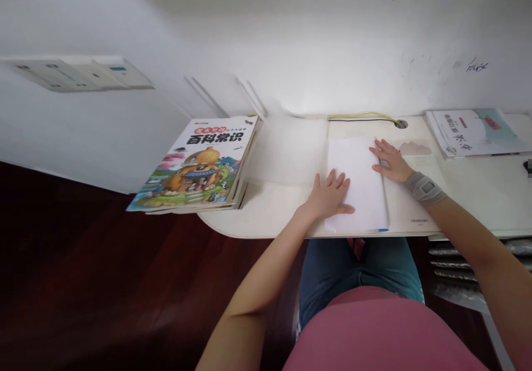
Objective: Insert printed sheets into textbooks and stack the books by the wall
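A white desk (266,216) set against a wall is seen from above. On it, close to the front edge, a blank white sheet (355,163) is laid beside the printed part of a pale book cover (409,199), on which a faint mountain drawing is shown. A small blue strip is visible at the sheet's front right corner.

The left hand (330,196) is placed palm down on the sheet's left side, fingers spread. The right hand (391,160) is also opened, its fingertips rested on the sheet's upper right edge. Nothing is gripped by either; the wrist on the right is wrapped in a grey band (426,187).

To the left, what looks like clear plastic film (286,149) is spread toward a stack of books (199,163) at the desk's left end. Along the back edge, a yellow cable (353,116) is run to a round hole (401,123); more books (474,130) are laid near the back right.

The sheet could be skewed if pressed unevenly by the two hands. The thin film could be creased if dragged against the stack, and the sheet's lower end could be bent over the front edge if pulled forward.
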Demonstrator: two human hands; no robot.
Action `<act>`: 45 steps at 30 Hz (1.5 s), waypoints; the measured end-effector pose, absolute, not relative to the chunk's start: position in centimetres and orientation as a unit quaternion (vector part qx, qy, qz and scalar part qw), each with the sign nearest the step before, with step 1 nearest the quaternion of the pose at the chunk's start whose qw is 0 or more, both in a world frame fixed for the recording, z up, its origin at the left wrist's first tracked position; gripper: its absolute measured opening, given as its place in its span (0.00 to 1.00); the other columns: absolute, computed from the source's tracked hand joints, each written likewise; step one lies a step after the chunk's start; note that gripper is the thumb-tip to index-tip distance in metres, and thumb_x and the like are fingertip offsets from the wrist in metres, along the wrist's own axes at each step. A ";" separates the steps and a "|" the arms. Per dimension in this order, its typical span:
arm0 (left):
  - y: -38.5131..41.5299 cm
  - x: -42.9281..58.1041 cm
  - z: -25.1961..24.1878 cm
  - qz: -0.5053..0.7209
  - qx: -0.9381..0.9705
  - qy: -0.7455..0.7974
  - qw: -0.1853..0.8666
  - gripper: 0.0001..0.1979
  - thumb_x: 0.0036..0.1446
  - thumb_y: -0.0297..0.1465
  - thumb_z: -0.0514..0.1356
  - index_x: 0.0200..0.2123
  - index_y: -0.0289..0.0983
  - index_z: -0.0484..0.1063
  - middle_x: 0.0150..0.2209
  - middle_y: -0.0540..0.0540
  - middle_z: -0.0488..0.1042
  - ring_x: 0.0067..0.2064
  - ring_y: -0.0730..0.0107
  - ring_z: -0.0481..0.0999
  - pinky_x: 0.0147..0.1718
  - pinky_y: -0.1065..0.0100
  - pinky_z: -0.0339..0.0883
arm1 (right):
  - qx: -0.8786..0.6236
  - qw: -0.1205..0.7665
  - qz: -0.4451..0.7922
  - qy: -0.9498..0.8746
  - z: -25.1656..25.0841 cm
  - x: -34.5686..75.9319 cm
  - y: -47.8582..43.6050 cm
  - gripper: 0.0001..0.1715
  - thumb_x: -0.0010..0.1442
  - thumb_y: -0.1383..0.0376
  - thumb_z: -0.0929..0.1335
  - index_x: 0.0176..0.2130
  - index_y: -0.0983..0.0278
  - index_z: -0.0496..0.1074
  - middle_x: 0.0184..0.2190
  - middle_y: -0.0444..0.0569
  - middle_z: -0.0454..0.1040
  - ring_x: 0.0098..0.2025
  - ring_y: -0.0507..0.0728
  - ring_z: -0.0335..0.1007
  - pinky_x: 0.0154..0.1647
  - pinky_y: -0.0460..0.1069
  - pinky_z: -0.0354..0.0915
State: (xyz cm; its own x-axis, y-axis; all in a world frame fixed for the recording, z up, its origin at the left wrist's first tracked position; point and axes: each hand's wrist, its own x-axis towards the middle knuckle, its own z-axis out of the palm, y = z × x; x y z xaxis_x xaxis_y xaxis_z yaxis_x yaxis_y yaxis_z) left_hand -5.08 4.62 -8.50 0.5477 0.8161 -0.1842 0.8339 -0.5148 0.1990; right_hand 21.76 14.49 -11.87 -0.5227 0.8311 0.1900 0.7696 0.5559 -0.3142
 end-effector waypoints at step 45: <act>5.1 -2.6 -7.4 -0.091 0.870 0.467 0.129 0.48 0.54 0.59 0.45 0.67 0.32 0.40 0.68 0.38 0.38 0.68 0.45 0.31 0.58 0.34 0.26 | -0.384 0.159 0.084 -0.906 -12.2 21.6 14.2 0.40 0.58 0.43 0.62 0.63 0.56 0.57 0.67 0.52 0.48 0.68 0.66 0.38 0.63 0.67 0.44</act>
State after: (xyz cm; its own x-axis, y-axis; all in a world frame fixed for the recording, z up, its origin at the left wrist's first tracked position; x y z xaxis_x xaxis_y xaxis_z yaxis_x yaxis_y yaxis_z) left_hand -2.57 5.07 -7.41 0.5480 0.7887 -0.2787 0.8356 -0.5316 0.1388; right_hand 21.60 14.19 -12.19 -0.6545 0.7220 0.2245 0.6685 0.6913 -0.2742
